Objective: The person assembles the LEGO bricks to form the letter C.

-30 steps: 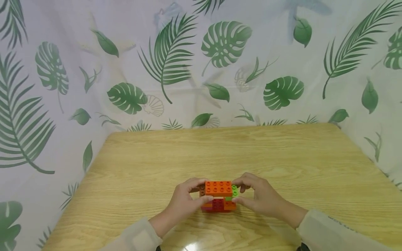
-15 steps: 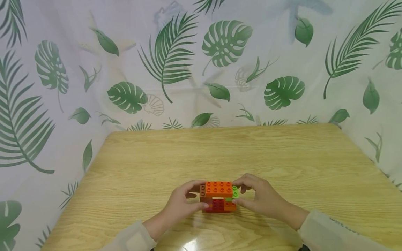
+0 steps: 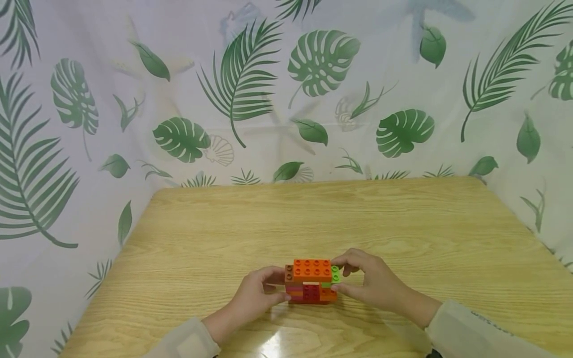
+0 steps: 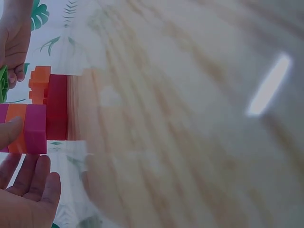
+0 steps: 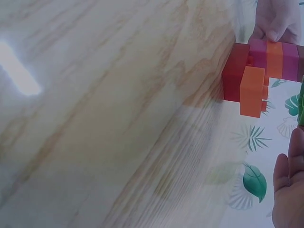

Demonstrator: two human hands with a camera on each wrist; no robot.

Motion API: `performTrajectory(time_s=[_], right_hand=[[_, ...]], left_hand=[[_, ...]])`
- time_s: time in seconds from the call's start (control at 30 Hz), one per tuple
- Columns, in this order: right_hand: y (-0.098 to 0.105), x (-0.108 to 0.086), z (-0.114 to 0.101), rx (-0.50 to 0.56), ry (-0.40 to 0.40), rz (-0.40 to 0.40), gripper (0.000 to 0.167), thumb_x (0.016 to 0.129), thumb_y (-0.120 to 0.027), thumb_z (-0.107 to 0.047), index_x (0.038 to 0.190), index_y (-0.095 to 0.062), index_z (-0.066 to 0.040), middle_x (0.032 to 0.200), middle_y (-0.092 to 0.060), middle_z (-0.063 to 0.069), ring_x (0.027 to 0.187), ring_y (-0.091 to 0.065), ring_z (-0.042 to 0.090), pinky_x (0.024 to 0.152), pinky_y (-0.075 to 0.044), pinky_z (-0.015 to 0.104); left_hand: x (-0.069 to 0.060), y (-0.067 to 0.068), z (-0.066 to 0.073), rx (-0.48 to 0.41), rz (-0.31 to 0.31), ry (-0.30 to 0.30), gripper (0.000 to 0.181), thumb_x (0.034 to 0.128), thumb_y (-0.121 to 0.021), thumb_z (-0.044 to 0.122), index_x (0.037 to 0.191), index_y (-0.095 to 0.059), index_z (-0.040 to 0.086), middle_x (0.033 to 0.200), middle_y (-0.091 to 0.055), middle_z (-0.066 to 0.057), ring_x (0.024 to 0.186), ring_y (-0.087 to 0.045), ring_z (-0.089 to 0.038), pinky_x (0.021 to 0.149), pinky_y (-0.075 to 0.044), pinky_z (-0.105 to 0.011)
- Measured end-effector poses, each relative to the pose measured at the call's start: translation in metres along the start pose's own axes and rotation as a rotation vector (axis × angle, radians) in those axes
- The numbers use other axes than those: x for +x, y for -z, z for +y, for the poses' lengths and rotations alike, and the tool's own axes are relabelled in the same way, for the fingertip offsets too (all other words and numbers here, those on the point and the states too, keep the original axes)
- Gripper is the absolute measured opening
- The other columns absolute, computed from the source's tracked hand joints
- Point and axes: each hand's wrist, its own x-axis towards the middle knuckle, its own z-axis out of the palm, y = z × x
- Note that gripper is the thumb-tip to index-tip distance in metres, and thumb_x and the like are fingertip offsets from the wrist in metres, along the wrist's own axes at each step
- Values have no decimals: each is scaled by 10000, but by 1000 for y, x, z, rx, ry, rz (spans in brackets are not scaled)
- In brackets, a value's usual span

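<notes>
A small structure of toy building bricks stands on the table, with a red brick (image 3: 311, 293) at its base. Its left side is a magenta, orange and brown stack (image 3: 294, 288); a lower orange brick (image 5: 251, 91) sits at the right. An orange eight-stud brick (image 3: 312, 270) lies across the top. My left hand (image 3: 256, 293) holds the left stack, thumb in front, fingers behind. My right hand (image 3: 369, 276) pinches a green brick (image 3: 335, 273) under the top brick's right end. Both wrist views show a gap between green and lower orange bricks.
The wooden table (image 3: 215, 223) extends around the structure. Behind it hangs a white cloth (image 3: 268, 164) printed with green leaves. A bright reflection (image 3: 271, 343) lies on the near tabletop.
My left hand has shifted left and down; its thumb slid from the front of the structure to the left stack's lower corner. The right hand and bricks stay nearly in place.
</notes>
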Motion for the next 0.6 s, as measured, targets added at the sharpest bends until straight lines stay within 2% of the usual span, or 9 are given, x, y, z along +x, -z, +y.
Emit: performTrajectory(time_s=[0.17, 0.27, 0.4, 0.5, 0.6], right_hand=[[2, 1, 0, 13, -13, -28, 354, 820, -765, -249, 1126, -643, -122, 985, -600, -100, 821, -579, 103, 720, -524, 316], [3, 3, -1, 39, -53, -48, 366, 838, -745, -264, 1139, -643, -82, 990, -618, -72, 838, -587, 100, 739, -528, 304], [2, 8, 1, 116, -203, -41, 389, 864, -715, -282, 1170, -640, -54, 1025, -652, -21, 867, -610, 114, 773, -530, 310], [-3, 12, 6, 185, -309, 4, 386, 875, -704, -271, 1183, -642, -47, 1043, -668, 16, 869, -619, 127, 766, -531, 295], [-11, 15, 12, 236, -365, 60, 384, 885, -694, -247, 1192, -636, -24, 1042, -675, 53, 856, -630, 149, 732, -535, 272]], left_hand=[[0, 1, -2, -19, -12, 7, 356, 799, -757, 56, 1134, -641, 36, 1069, -667, -76, 983, -624, -242, 816, -523, -317], [1, 2, -3, -28, -31, 14, 351, 802, -756, 66, 1129, -640, 15, 1040, -674, -78, 950, -634, -221, 809, -520, -291], [4, 4, -4, -53, -40, 49, 388, 822, -742, 87, 1165, -608, -36, 1026, -672, -99, 917, -640, -213, 791, -524, -276], [8, 5, -4, -71, -24, 80, 415, 847, -724, 115, 1200, -587, -54, 1056, -662, -116, 939, -633, -231, 800, -526, -298], [13, 5, -5, -87, 1, 107, 423, 868, -706, 136, 1219, -580, -64, 1103, -649, -144, 975, -627, -256, 821, -526, -323]])
